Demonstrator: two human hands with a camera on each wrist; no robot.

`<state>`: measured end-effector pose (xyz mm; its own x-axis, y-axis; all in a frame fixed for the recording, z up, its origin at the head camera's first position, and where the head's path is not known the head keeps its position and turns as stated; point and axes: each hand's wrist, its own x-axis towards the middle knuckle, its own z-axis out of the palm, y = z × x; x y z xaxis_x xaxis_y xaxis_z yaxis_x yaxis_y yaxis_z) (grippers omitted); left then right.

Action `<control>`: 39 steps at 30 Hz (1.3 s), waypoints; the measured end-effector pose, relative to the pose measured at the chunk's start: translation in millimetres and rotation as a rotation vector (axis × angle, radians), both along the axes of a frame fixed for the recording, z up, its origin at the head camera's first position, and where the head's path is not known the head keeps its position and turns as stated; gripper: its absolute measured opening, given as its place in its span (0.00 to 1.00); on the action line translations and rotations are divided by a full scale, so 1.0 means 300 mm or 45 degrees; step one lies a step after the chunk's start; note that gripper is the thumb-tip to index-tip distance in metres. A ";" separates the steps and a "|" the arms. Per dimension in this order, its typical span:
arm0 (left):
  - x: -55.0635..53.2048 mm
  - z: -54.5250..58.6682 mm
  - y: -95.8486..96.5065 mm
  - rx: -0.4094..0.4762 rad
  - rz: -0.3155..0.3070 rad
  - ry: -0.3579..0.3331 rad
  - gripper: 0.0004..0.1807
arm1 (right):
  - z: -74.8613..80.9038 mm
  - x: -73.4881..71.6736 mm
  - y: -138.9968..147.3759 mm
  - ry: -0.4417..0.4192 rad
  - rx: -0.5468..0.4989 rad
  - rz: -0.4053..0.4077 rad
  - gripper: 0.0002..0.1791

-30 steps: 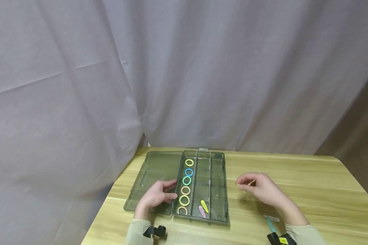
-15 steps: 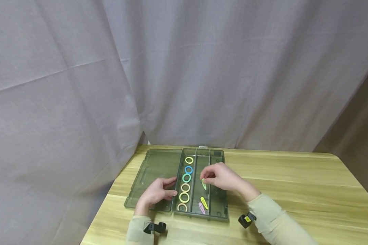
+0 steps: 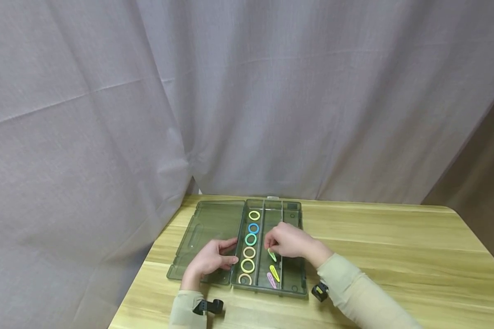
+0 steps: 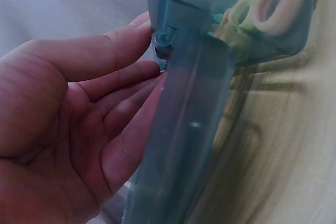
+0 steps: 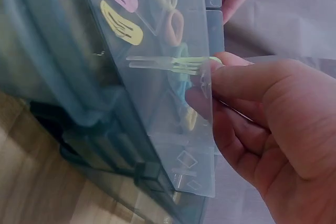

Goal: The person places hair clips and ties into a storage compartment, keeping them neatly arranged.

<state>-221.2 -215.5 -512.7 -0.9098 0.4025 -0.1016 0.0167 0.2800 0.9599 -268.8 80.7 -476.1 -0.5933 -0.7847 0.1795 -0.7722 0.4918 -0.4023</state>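
Note:
My right hand (image 3: 292, 240) is over the middle compartment of a translucent dark green divided box (image 3: 294, 274). Thumb and fingertips pinch a pale green snap hair clip (image 5: 184, 65), which hangs from them with its free end downward. Below it in that compartment lie a yellow hair clip (image 3: 274, 273) and a pink hair clip (image 3: 271, 280). My left hand (image 3: 210, 260) rests at the hinge side, its thumb against the box and its fairly straight fingers over the lid (image 4: 178, 140). Several hair ties (image 3: 250, 239) line the left compartment in a row.
The lid (image 3: 216, 219) lies folded open on the table to the left. Pale wood tabletop (image 3: 387, 246) extends to the right. A grey curtain (image 3: 271, 100) hangs behind the table.
My right hand has moved left from the tabletop to the box with the hair clip, then slightly lower. White and teal clips seen earlier on the table are hidden now. My left hand stays put.

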 end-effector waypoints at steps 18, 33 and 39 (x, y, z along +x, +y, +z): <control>-0.009 -0.006 -0.001 -0.012 0.007 -0.005 0.37 | 0.008 -0.002 -0.011 0.023 0.142 0.014 0.12; -0.006 -0.005 0.001 -0.015 0.003 -0.005 0.37 | -0.002 0.005 -0.027 0.095 0.274 -0.015 0.14; -0.008 -0.007 0.001 -0.006 0.008 -0.010 0.37 | 0.004 0.007 -0.027 0.073 0.288 -0.033 0.14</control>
